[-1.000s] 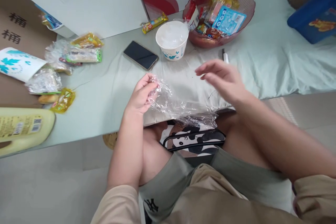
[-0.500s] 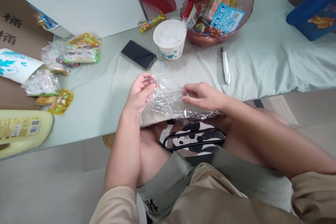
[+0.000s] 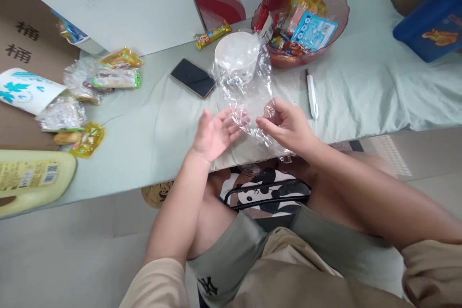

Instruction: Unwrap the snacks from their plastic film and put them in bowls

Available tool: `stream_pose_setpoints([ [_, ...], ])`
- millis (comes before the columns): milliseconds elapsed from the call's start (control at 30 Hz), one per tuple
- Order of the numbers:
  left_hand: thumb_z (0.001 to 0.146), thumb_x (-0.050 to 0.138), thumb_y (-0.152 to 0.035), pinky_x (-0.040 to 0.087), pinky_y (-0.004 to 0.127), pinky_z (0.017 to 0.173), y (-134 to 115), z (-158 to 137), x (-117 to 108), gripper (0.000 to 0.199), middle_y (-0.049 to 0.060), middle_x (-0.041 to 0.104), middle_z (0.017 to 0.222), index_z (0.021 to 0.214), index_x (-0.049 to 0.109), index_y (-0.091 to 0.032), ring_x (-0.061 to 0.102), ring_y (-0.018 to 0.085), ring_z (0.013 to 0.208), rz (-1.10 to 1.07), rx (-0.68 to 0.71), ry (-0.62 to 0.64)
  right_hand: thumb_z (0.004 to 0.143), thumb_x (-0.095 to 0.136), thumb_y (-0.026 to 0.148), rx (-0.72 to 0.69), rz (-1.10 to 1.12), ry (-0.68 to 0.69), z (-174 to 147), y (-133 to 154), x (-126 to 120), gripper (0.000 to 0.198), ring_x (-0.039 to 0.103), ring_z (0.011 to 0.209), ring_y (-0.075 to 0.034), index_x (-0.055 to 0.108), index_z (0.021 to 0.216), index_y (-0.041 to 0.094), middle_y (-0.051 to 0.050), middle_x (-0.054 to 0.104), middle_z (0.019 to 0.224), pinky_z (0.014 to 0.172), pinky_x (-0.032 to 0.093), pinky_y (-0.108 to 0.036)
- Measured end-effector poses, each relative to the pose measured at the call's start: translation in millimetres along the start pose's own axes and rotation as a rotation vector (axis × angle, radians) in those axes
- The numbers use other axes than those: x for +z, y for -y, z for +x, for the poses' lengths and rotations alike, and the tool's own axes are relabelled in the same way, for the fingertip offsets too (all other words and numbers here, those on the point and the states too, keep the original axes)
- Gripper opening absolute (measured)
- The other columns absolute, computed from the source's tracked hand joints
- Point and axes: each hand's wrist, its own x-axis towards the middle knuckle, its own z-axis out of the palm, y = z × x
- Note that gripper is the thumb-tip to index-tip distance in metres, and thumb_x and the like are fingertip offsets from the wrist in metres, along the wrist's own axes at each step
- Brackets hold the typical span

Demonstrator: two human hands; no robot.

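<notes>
A thin, crinkled clear plastic bag (image 3: 249,101) stretches from the front of a white paper tub (image 3: 231,60) down toward the table's near edge. My left hand (image 3: 216,134) is turned palm up with its fingers spread, the fingertips against or just beside the plastic. On the other side my right hand (image 3: 287,122) has curled fingers gathered on the bag. The tub stands upright, its blue leaf print partly seen through the plastic. Close to it on the left lies a dark phone (image 3: 193,78).
Behind the tub sit a pink glass bowl (image 3: 341,24) of packaged snacks and a yellow snack stick (image 3: 213,34). A white utility knife (image 3: 312,94) lies to the right. At left are wrapped snacks (image 3: 117,78), a tipped paper tub (image 3: 32,89) and a yellow jug (image 3: 46,173).
The plastic has moved forward and now drapes across the tub's front. My left hand has released it and opened palm up, shifting right. My right hand moved slightly forward.
</notes>
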Motion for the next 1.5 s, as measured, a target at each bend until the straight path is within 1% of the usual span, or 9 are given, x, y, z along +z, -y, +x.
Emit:
stream_pose_setpoints([
  [133,0.060,0.093,-0.057,0.057,0.041,0.102,18.0,1.9,20.0,0.082,0.010,0.073,0.129,0.127,0.058,-0.026,0.071,0.030,0.121,0.056,0.069,0.074,0.079,0.070,0.036,0.047,-0.170,-0.102,-2.8,-0.2,11.6,0.034,0.044,0.055,-0.011,0.039,0.075,0.024,0.005,0.051,0.060,0.055,0.028,-0.028],
  [267,0.069,0.088,-0.033,0.061,0.037,0.090,17.6,8.3,15.1,0.052,0.006,0.078,0.108,0.114,0.062,-0.022,0.076,0.022,0.099,0.209,0.086,0.007,0.081,0.069,0.040,0.070,-0.116,-0.101,-1.9,-2.5,14.5,0.036,0.048,0.055,-0.011,0.037,0.072,0.024,0.004,0.050,0.059,0.053,0.030,-0.028],
  [433,0.077,0.080,-0.032,0.060,0.031,0.075,3.7,5.2,-1.1,0.029,0.002,0.076,0.082,0.098,0.064,-0.020,0.074,0.017,0.078,0.290,0.079,-0.062,0.087,0.067,0.056,0.175,0.330,0.145,1.5,-7.1,9.2,0.042,0.062,0.058,-0.012,0.041,0.081,0.024,0.000,0.066,0.071,0.053,0.047,-0.026],
  [567,0.082,0.077,-0.035,0.052,0.025,0.056,-1.6,0.0,-9.1,0.026,-0.003,0.067,0.064,0.101,0.066,-0.023,0.067,0.014,0.058,0.415,0.076,-0.094,0.093,0.063,0.047,0.252,0.376,0.284,1.6,-6.9,6.8,0.030,0.063,0.054,-0.012,0.052,0.105,0.021,0.003,0.066,0.067,0.053,0.051,-0.026],
  [733,0.080,0.078,-0.041,0.051,0.025,0.050,-10.1,-6.8,-17.4,0.040,-0.002,0.070,0.064,0.113,0.064,-0.024,0.067,0.016,0.053,0.334,0.030,-0.033,0.097,0.057,0.041,0.261,0.376,0.278,0.8,-6.4,1.7,0.044,0.064,0.056,-0.014,0.053,0.134,0.018,0.003,0.065,0.066,0.054,0.052,-0.028],
  [900,0.071,0.086,-0.052,0.058,0.028,0.059,-12.7,-8.7,-19.2,0.065,0.002,0.074,0.079,0.124,0.059,-0.026,0.073,0.019,0.063,0.269,-0.028,0.088,0.093,0.062,0.040,0.217,0.331,0.300,0.0,-6.5,1.2,0.046,0.061,0.058,-0.013,0.056,0.132,0.016,0.001,0.066,0.070,0.058,0.050,-0.028],
  [1067,0.063,0.094,-0.048,0.061,0.030,0.075,2.0,-6.8,0.0,0.100,0.004,0.074,0.099,0.144,0.039,-0.031,0.076,0.020,0.082,0.227,-0.064,0.031,0.092,0.054,0.028,0.115,-0.037,0.064,-1.7,-4.7,4.6,0.033,0.051,0.055,-0.012,0.064,0.121,0.015,0.002,0.063,0.065,0.063,0.043,-0.029],
  [1233,0.070,0.091,-0.050,0.060,0.035,0.081,19.0,-2.4,21.3,0.102,0.005,0.073,0.112,0.149,0.027,-0.038,0.075,0.025,0.100,0.144,-0.021,-0.063,0.091,0.056,0.032,0.027,-0.340,-0.061,-4.4,-6.9,9.9,0.037,0.051,0.057,-0.015,0.068,0.124,0.021,0.001,0.063,0.063,0.064,0.039,-0.031],
  [1500,0.067,0.089,-0.017,0.060,0.032,0.081,2.3,-4.4,3.6,0.115,0.005,0.073,0.113,0.158,0.022,-0.041,0.077,0.020,0.092,0.171,-0.028,-0.054,0.091,0.057,0.032,0.135,-0.048,-0.073,2.7,-5.5,3.5,0.040,0.062,0.059,-0.016,0.062,0.128,0.018,0.000,0.069,0.072,0.068,0.050,-0.034],
])
